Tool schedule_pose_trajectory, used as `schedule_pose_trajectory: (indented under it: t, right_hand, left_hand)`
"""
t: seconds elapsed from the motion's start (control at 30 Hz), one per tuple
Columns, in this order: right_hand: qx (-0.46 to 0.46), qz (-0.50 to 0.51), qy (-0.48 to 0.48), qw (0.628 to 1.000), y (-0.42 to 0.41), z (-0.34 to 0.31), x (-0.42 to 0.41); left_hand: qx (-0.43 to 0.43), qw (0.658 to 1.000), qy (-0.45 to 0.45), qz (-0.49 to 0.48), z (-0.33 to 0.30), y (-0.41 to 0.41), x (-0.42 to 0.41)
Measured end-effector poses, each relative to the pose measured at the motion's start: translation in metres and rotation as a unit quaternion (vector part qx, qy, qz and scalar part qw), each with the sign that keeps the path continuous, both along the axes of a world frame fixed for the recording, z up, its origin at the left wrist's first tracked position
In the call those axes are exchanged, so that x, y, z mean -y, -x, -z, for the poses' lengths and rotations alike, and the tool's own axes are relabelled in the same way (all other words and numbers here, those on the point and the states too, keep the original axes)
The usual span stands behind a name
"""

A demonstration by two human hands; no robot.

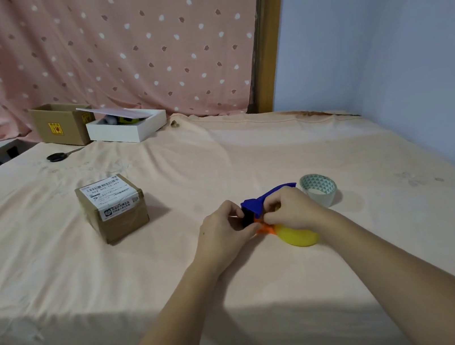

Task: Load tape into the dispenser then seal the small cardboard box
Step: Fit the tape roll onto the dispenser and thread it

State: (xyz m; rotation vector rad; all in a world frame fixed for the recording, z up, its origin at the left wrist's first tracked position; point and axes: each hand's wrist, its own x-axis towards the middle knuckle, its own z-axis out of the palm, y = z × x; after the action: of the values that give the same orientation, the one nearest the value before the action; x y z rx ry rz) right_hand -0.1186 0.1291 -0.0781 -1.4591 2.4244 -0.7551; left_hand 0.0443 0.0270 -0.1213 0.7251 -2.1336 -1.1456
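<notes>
The tape dispenser lies on the peach sheet, with a blue top, an orange middle and a yellow handle. My left hand grips its left end and my right hand grips its middle from the right. A roll of clear tape with a green triangle-patterned core stands just right of my right hand, apart from the dispenser. The small cardboard box, with a white shipping label on top, rests to the left of my hands.
Black-handled scissors lie at the far left of the bed. A larger open cardboard box and a white box with its lid ajar stand by the dotted pink curtain. A blue wall bounds the right side.
</notes>
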Motion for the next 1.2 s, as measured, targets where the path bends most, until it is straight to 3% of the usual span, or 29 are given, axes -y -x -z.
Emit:
schedule_pose_trajectory:
  t: [0.53,0.77,0.93,1.2]
  right_hand:
    - [-0.010,0.035,0.009,0.999,-0.003,0.006,0.005]
    - [0.001,-0.028,-0.035,0.999,0.000,-0.004,-0.004]
    - [0.071,-0.085,-0.036,0.993,-0.002,-0.015,-0.013]
    - [-0.011,-0.032,0.028,0.999,0.002,0.005,-0.005]
  left_hand:
    - [0.004,0.998,0.061,-0.019,0.003,0.003,-0.001]
    - [0.007,0.996,0.086,-0.027,0.005,0.004,-0.001]
    - [0.010,0.993,0.112,-0.015,0.009,0.003,0.000]
    - [0.000,1.000,0.028,0.006,0.008,-0.001,0.004]
